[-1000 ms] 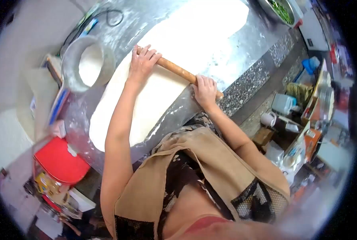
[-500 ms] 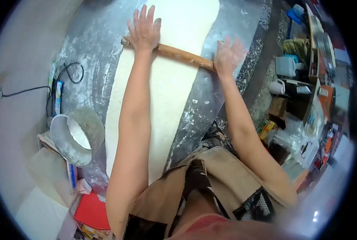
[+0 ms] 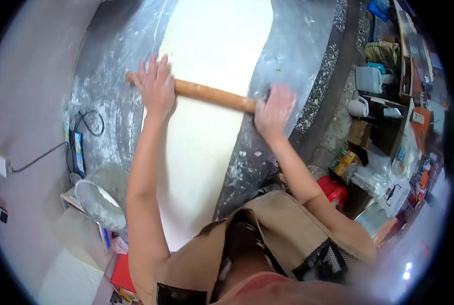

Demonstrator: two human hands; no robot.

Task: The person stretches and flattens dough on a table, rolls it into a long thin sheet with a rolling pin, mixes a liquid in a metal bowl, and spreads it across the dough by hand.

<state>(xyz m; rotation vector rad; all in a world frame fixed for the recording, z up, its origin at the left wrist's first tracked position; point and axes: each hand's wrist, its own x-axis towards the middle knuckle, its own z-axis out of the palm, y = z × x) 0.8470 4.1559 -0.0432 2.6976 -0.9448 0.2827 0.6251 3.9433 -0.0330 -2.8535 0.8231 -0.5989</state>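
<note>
A long wooden rolling pin lies across a wide sheet of pale dough. On the pin's left part rests my left hand, palm down, its fingers stretched out and spread past the wood. My right hand lies over the right end, just beyond the dough's edge; its fingers point forward, are slightly blurred and are not wrapped round the pin. The pin's right tip is hidden under that palm. Under the dough is a grey, flour-dusted table.
A metal bucket with white powder stands at the left, near a black cable by the wall. A speckled table edge runs along the right. Beyond it are cluttered shelves with a white jug and plastic bags.
The rolling pin and both hands have come nearer to my body and shifted left in the picture. Both elbows are more bent. My view has shifted slightly.
</note>
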